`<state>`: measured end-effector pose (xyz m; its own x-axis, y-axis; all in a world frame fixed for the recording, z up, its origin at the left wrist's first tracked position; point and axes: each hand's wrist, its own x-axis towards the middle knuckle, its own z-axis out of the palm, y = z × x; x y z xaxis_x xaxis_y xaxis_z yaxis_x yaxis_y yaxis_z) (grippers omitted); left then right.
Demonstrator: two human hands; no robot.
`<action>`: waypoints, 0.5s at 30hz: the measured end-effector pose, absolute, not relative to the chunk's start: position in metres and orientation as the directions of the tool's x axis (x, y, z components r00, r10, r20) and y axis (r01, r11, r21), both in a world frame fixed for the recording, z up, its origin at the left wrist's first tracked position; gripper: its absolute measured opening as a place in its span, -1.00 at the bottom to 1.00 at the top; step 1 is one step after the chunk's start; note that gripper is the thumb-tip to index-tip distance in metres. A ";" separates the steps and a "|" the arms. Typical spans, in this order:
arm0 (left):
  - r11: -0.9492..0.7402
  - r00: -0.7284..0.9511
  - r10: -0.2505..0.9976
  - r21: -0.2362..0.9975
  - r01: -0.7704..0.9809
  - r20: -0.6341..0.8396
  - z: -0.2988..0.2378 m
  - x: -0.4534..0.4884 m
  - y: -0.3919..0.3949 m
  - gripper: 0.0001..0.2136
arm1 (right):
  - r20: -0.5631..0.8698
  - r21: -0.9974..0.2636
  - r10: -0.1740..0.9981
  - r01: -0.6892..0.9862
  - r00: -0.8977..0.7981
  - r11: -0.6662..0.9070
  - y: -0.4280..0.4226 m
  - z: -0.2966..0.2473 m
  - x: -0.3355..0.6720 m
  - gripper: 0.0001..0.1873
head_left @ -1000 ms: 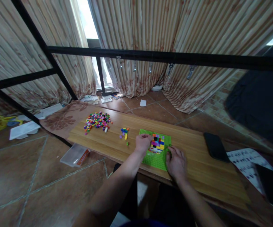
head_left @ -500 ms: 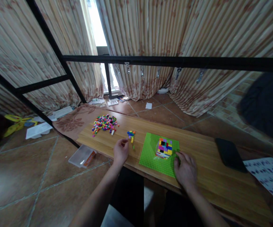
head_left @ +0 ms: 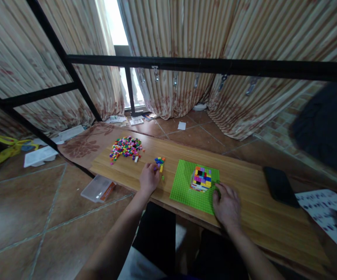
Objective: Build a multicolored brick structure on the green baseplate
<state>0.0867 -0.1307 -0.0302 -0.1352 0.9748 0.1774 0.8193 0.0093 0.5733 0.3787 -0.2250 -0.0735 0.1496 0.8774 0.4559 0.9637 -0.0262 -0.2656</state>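
Note:
My left hand (head_left: 150, 179) is over the wooden table, fingertips pinched together at a small purple building brick (head_left: 157, 168). Beside those fingertips lie a few loose bricks: blue ones (head_left: 159, 160), a yellow one (head_left: 161, 169) and a green one (head_left: 163, 177). My right hand (head_left: 227, 203) rests at the right edge of the green baseplate (head_left: 180, 186), thumb and curved fingers apart, with nothing visible in it. On the baseplate stands a block of many-coloured bricks (head_left: 202, 179), close to the right fingertips but apart from them.
A large heap of mixed bricks (head_left: 127, 147) is on the table's left part. A dark phone-like slab (head_left: 279, 186) and a printed sheet (head_left: 323, 206) lie at the right. A clear plastic box (head_left: 97, 188) sits on the floor. Black metal rails (head_left: 186, 63) cross behind the table.
My left hand has moved up to the loose bricks, its fingertips now at the purple one. The right hand stays at the baseplate's edge. The whole view has shifted slightly.

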 end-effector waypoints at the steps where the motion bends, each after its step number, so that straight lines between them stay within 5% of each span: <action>1: -0.002 -0.125 0.975 0.573 0.820 0.182 -0.031 0.086 -0.131 -0.79 | 0.453 -0.267 0.878 0.963 0.153 -0.029 -0.225 -0.073 0.379 -0.65; 15: -0.107 -0.068 0.967 0.635 0.765 0.246 -0.041 0.080 -0.133 -0.70 | 0.437 -0.289 0.884 0.957 0.167 -0.038 -0.225 -0.071 0.378 -0.64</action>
<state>0.0798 -0.1329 -0.0409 -0.0681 0.9670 0.2457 0.7651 -0.1074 0.6349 0.3775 -0.2254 -0.0714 0.1674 0.8836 0.4372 0.9565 -0.0381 -0.2892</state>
